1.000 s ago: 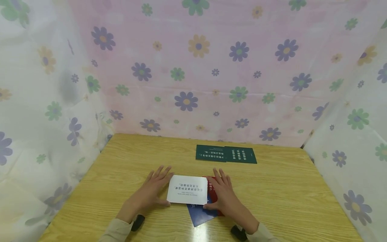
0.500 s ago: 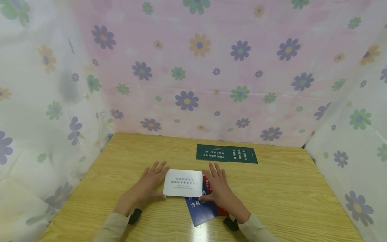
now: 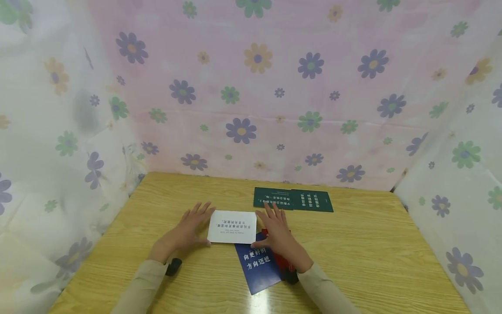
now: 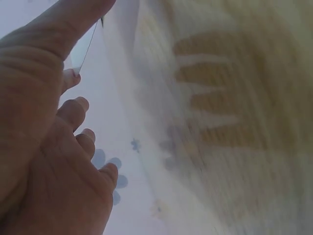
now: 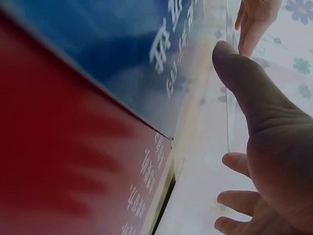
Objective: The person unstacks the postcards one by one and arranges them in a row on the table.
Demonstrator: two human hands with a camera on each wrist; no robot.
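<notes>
A white card with printed characters is held above the table by both hands. My left hand grips its left edge between thumb and index finger, the other fingers spread. At its right edge, my right hand does the same. The left wrist view shows a sliver of the card behind the thumb. In the right wrist view the card's thin edge runs from thumb to index finger. Below the right hand lie a blue card with white characters and a red card, partly covered by the blue one.
Two dark green cards, a left one and a right one, lie side by side farther back on the wooden table. Flower-patterned curtains enclose the back and both sides.
Both hands have moved forward and slightly left with the white card, uncovering more of the blue card. The blue, red and green cards have stayed in place.
</notes>
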